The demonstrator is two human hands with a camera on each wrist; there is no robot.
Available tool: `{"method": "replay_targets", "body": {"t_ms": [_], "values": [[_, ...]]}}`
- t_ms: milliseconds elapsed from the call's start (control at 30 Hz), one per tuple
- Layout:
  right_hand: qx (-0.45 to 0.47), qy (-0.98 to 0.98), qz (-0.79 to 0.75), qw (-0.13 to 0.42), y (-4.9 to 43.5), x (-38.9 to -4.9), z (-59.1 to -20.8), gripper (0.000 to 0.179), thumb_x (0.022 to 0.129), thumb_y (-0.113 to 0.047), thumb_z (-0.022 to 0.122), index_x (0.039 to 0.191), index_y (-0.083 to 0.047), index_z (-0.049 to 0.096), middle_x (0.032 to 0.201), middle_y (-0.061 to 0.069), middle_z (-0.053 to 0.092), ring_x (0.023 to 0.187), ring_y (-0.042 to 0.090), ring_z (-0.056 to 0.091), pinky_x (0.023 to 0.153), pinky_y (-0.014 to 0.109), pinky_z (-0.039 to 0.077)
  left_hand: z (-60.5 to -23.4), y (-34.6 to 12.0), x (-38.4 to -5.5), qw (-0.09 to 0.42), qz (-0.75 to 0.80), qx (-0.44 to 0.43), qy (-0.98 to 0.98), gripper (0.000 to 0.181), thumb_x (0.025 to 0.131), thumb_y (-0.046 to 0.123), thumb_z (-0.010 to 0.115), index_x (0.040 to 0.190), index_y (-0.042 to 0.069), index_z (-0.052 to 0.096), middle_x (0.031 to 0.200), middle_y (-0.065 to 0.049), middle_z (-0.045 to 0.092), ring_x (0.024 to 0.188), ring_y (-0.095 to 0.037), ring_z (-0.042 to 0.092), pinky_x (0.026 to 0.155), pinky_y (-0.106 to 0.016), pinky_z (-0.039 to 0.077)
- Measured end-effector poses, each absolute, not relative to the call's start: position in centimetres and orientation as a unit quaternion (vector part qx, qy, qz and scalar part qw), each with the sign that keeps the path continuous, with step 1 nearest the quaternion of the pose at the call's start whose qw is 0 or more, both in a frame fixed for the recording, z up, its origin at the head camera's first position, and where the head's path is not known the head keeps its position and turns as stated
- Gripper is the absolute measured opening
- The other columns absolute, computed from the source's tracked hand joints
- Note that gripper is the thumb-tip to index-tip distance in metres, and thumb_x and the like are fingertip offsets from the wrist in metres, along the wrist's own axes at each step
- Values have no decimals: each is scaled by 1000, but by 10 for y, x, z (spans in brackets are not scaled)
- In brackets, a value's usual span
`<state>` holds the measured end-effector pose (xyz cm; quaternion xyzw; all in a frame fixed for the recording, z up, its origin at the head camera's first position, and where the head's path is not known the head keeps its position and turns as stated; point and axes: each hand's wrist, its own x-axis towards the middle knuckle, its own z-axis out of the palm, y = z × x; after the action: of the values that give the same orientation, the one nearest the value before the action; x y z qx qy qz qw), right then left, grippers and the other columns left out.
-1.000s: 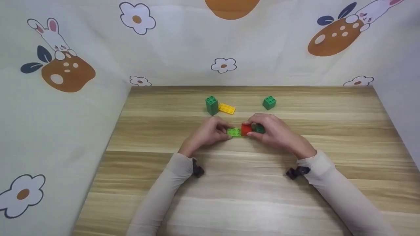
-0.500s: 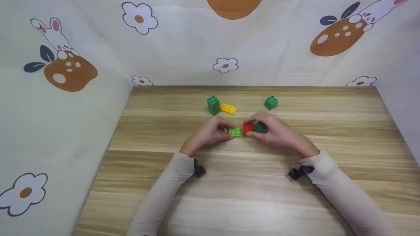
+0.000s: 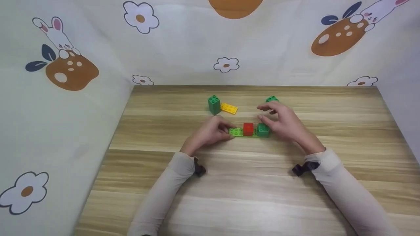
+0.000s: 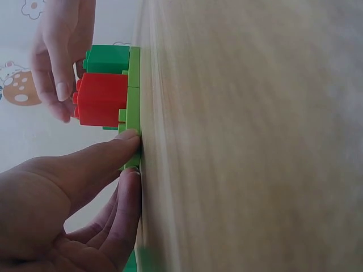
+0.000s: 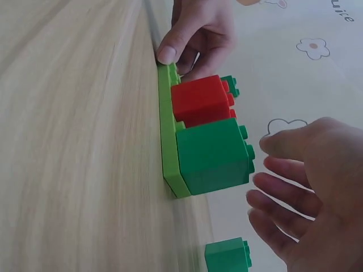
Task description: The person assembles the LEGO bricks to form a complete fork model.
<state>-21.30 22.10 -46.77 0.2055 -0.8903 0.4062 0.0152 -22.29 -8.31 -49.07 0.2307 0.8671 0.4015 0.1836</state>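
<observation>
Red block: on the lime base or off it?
On: in both wrist views the red block sits against the studded side of the lime base.

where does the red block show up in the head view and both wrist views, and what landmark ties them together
Head: the red block sits just right of the picture's centre.
Left wrist: the red block is in the picture's upper left part.
Right wrist: the red block is just above and right of centre.
Shared landmark: the light green base it stands on, pinched by the left hand.
</observation>
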Motion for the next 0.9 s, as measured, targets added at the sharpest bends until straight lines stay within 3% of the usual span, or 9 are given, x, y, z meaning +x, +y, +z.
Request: {"method": "replay_targets", "body": {"t_ms": [233, 400, 633, 900], "values": [[160, -899, 399, 87, 230, -224, -474, 30, 97, -6, 80, 126, -1, 74, 124, 20, 74, 118, 39, 67, 102, 58, 55, -491, -83, -222, 172, 403, 244, 865, 36, 92, 13, 88, 127, 14, 81, 105, -2, 79, 91, -9, 68, 84, -26, 60], [133, -903, 392, 118, 238, -229, -477, 38, 93, -3, 81, 130, 2, 72, 129, 23, 71, 124, 43, 62, 101, 59, 55, -491, -82, -222, 173, 408, 245, 862, 36, 92, 12, 88, 127, 14, 81, 106, -2, 79, 91, -8, 68, 84, -26, 60], [123, -904, 398, 96, 249, -237, -486, 52, 93, -6, 81, 142, 1, 65, 137, 28, 62, 126, 47, 59, 102, 60, 54, -491, -83, -223, 182, 411, 236, 861, 36, 92, 13, 88, 127, 15, 81, 105, -1, 79, 91, -10, 69, 83, -27, 60], [151, -900, 407, 52, 255, -243, -495, 70, 97, -12, 81, 159, -1, 50, 156, 26, 55, 142, 44, 54, 117, 63, 48, -492, -84, -224, 183, 409, 236, 862, 37, 92, 15, 88, 128, 16, 81, 106, -1, 77, 93, -11, 68, 85, -28, 60]]}}
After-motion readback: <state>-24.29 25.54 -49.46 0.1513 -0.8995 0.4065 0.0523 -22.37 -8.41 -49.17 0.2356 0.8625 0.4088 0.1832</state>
